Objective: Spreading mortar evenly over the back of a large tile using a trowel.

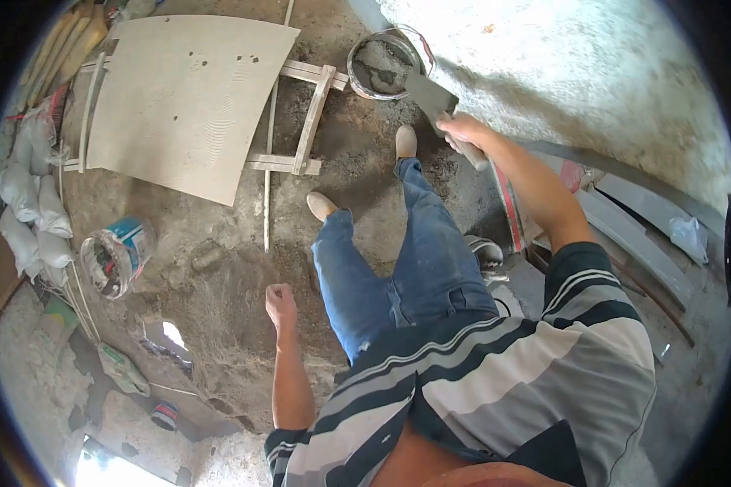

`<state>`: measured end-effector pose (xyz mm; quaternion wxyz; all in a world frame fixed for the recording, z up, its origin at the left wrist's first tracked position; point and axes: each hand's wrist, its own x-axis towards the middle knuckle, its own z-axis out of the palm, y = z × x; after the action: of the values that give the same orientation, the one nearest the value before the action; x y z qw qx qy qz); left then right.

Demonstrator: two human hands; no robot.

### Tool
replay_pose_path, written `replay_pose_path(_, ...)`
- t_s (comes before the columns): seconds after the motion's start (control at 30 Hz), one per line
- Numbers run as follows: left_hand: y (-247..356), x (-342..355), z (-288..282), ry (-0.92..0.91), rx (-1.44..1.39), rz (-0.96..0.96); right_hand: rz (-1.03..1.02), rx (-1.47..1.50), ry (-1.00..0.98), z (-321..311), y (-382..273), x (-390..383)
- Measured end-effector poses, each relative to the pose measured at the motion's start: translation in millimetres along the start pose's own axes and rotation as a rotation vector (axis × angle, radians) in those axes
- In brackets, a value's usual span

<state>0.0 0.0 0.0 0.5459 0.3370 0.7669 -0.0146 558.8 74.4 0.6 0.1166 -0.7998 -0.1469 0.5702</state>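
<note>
My right hand grips a trowel by its handle. The flat grey blade points up and left, close to the right rim of a round bucket. Inside that bucket lies grey mortar, with a wetter, darker patch on its near side. From this view I cannot tell whether the blade touches the rim. Low over the dirt floor, my left hand hangs with its fingers curled and nothing visible in them.
A large pale tile rests on a wooden frame at the far left. White sacks and a paint bucket stand left. A rough wall rises at right, with long boards along its foot.
</note>
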Motion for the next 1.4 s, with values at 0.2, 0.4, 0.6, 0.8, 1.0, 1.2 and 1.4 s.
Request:
replay_pose_path(0.2, 88, 45, 143, 0.208, -0.006, 0.402, -0.09, -0.618, 0.167, -23, -57, 135)
replay_pose_path(0.4, 145, 86, 317, -0.291, -0.044, 0.524, -0.286, -0.966, 0.156, -30, -63, 210)
replay_pose_path(0.6, 134, 126, 406, -0.454, -0.019, 0.556, -0.302, -1.099, 0.168, -17, -48, 220)
replay_pose_path(0.8, 123, 169, 412, -0.465, 0.087, 0.564, -0.272, -1.155, 0.005, -11, -55, 177)
replay_pose_path(1.0, 141, 171, 412, -0.524, -0.022, 0.568, -0.256, -1.351, 0.119, -44, -68, 167)
replay_pose_path(1.2, 142, 180, 408, -0.533, -0.108, 0.583, -0.128, -1.442, -0.059, -35, -60, 165)
replay_pose_path(1.4, 145, 177, 406, -0.551, -0.138, 0.538, -0.036, -1.474, -0.016, -48, -80, 165)
